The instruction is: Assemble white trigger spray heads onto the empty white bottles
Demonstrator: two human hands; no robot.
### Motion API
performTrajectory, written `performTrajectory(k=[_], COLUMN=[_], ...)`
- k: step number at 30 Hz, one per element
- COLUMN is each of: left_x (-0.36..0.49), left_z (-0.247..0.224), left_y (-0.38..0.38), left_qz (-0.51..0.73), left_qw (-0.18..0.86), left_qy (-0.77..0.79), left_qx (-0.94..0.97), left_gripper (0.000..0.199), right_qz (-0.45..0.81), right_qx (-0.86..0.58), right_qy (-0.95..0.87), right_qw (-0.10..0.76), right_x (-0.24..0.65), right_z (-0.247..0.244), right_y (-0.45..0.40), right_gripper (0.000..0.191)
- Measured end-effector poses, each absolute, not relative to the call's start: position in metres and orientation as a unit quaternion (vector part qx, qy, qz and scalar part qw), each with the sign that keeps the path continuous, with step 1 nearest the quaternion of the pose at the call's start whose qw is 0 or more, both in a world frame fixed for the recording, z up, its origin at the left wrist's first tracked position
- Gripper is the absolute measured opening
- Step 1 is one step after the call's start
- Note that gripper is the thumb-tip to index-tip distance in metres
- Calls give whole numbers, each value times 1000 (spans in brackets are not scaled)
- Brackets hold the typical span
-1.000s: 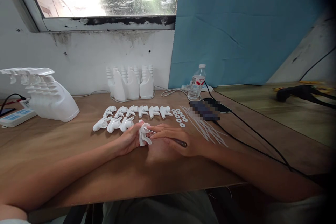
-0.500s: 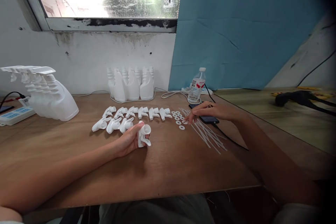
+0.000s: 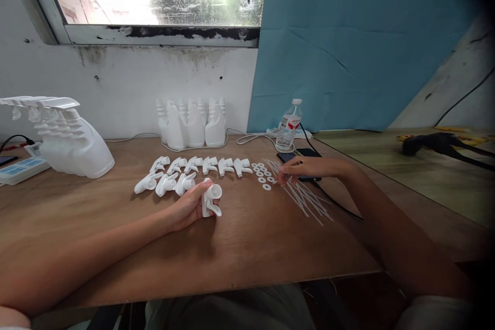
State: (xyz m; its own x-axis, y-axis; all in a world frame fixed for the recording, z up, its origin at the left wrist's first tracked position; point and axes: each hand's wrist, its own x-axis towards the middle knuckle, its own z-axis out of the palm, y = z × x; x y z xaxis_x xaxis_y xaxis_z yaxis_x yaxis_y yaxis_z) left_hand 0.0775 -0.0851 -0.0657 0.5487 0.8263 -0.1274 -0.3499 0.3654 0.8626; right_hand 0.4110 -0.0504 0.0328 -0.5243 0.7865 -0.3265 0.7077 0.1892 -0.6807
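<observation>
In the head view, my left hand (image 3: 193,203) is closed around a white spray trigger head (image 3: 211,200), its round collar facing up and its lever pointing down to the right. Farther right, my right hand (image 3: 294,169) hangs with bent fingertips close together beside the white ring washers (image 3: 266,186) and above the thin white dip tubes (image 3: 305,198). What lies between those fingertips is too small to make out. Several more spray trigger heads (image 3: 210,165) lie in two rows beyond my left hand.
White spray bottles (image 3: 215,126) stand against the wall, and more bottles (image 3: 87,149) stand at left beside a power strip (image 3: 23,170). A water bottle (image 3: 288,126) stands behind two phones (image 3: 286,157). Cables run along the back of the table (image 3: 247,247).
My right hand has drawn slightly back from the washers, its fingertips curling closer together. My left hand keeps holding the spray trigger head in the same place.
</observation>
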Motion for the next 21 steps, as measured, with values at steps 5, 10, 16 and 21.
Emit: performTrajectory(k=[5, 10, 16, 21], left_x=[77, 77, 78, 77], left_z=[-65, -66, -65, -64], left_y=[-85, -85, -84, -85], left_qz=[380, 372, 371, 372], left_qw=[772, 774, 772, 770], left_qy=[289, 285, 291, 292], left_qx=[419, 425, 427, 428], left_gripper=[29, 29, 31, 32], right_qz=[439, 469, 472, 461], right_qx=[-466, -460, -471, -471], right_qy=[-767, -750, -742, -747], right_qw=[50, 74, 72, 81], right_x=[408, 410, 412, 407], right_z=[37, 38, 42, 42], right_y=[-55, -55, -58, -57], right_gripper=[62, 71, 74, 72])
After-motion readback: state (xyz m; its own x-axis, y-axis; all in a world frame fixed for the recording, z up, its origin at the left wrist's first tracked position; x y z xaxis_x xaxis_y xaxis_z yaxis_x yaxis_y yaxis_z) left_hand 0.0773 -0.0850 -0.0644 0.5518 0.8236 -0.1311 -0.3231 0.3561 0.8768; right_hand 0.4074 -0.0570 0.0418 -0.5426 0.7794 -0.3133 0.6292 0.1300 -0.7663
